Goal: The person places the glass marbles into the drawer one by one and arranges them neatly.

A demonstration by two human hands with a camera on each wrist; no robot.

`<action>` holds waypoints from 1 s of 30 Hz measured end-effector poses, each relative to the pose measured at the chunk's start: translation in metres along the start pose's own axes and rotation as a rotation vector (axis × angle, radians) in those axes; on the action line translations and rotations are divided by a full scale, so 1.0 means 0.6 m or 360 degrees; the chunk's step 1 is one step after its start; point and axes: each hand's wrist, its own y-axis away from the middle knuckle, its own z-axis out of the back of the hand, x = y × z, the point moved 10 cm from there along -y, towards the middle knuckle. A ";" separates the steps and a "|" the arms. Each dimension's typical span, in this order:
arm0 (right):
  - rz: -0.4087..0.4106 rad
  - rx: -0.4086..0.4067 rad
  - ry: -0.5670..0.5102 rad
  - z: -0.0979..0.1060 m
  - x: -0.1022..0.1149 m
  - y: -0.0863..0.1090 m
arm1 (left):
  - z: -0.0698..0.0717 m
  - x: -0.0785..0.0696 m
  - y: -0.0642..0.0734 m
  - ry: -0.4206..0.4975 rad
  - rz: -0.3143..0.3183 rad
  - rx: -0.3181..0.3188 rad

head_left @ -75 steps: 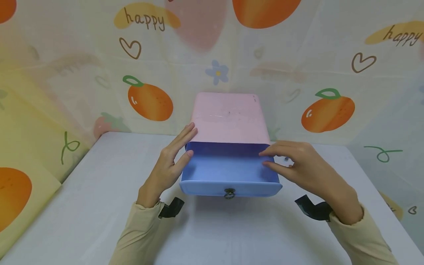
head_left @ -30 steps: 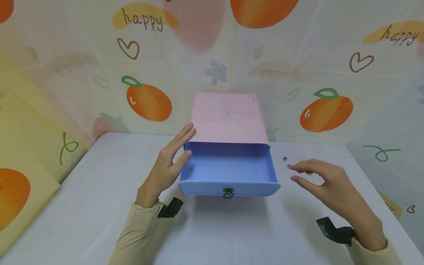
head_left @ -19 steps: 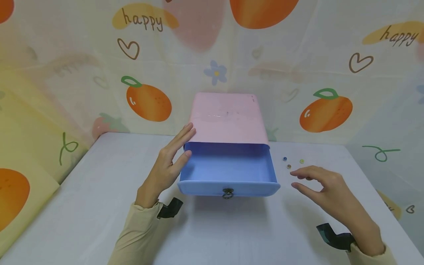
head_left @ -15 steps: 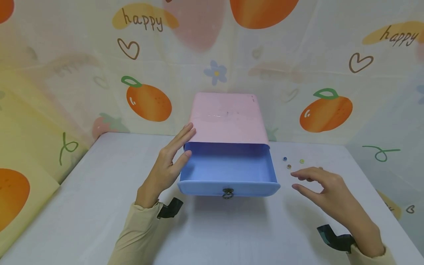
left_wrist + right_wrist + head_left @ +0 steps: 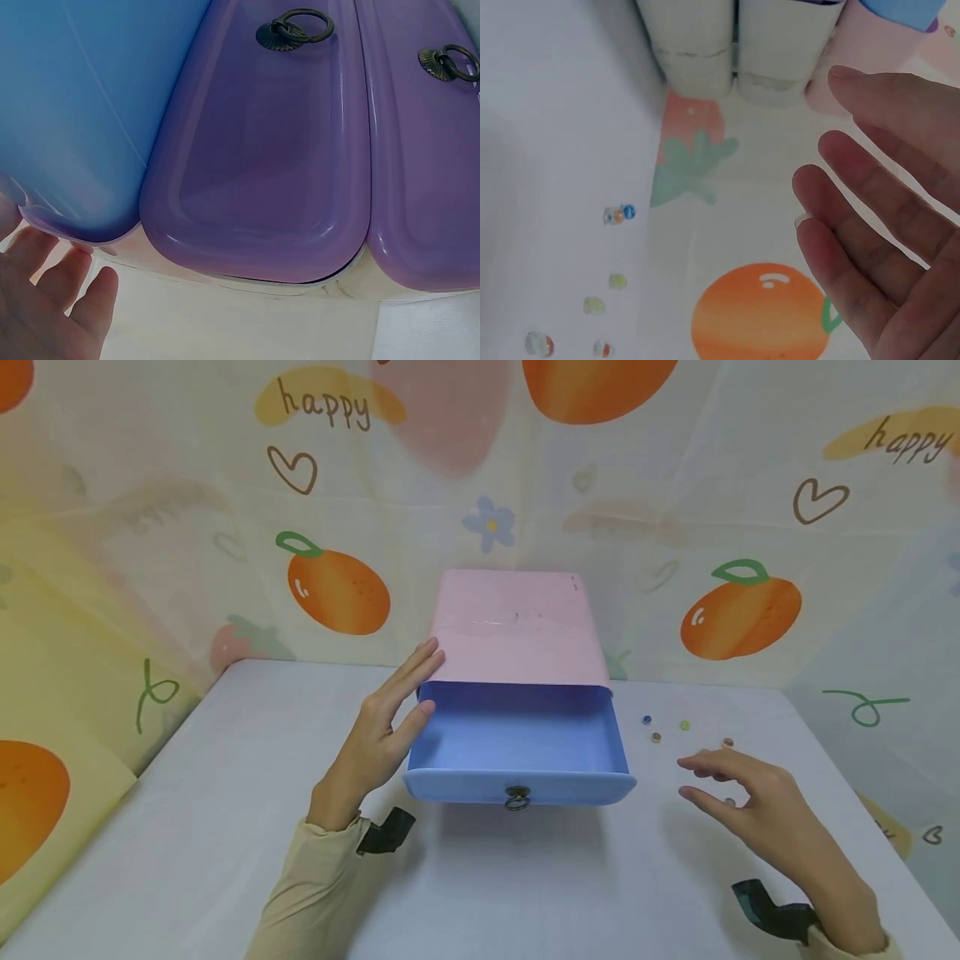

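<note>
A drawer unit with a pink top [image 5: 517, 627] stands against the backdrop. Its upper blue drawer [image 5: 517, 787], fitted with a ring pull [image 5: 517, 799], is pulled out, and no items show inside. My left hand [image 5: 382, 735] rests along the unit's left side, fingertips at the pink edge and thumb beside the drawer. To the right of the drawer, my right hand [image 5: 765, 806] hovers with thumb and fingers apart and nothing between them. Small bead-like pieces lie near it on the white table: a blue one [image 5: 647, 720], a yellow-green one [image 5: 685, 725] and several others.
In the left wrist view, purple drawers [image 5: 262, 150] with ring pulls sit closed beneath the blue one. A fruit-print cloth [image 5: 600, 468] hangs behind the table and along its sides. Dark straps [image 5: 776, 914] show at both wrists.
My right hand has moved from over the drawer to the right and nearer me, most recently shifting slightly farther right and uncovering more small pieces. The left hand stays in place.
</note>
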 end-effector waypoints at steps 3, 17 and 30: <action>-0.0034 0.0015 0.0003 0.000 -0.012 0.004 | 0.000 -0.001 0.000 0.0004 -0.0002 0.0002; -0.0247 0.0119 0.0041 -0.013 -0.059 0.020 | 0.000 -0.003 0.000 0.0013 -0.0003 0.0004; -0.0449 0.0285 0.0024 -0.040 -0.117 0.037 | 0.001 -0.002 0.000 0.0013 0.0017 0.0012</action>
